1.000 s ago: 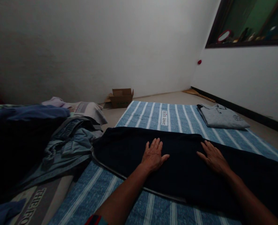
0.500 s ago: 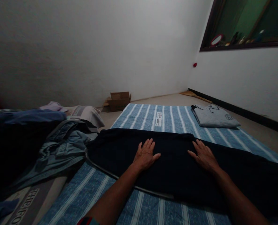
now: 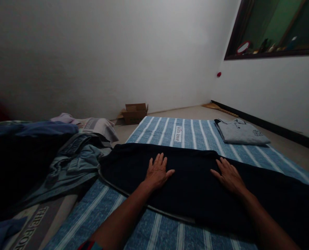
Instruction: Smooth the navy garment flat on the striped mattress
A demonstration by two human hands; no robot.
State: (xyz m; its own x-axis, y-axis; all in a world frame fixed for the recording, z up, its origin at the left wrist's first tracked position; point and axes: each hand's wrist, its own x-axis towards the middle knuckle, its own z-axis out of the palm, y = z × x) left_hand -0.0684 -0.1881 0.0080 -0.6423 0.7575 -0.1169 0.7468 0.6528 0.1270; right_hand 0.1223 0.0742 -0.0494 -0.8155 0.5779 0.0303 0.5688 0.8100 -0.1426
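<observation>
A dark navy garment lies spread across a blue striped mat. My left hand rests flat on the garment's left half, fingers stretched out. My right hand lies flat on it further right, fingers also extended. Neither hand grips the cloth.
A folded grey polo shirt lies at the mat's far right. A pile of clothes is heaped to the left. A small cardboard box stands by the far wall. A dark window frame is high on the right wall.
Both hands slid slightly left over the dark garment and stay flat on it. The view shifted a little.
</observation>
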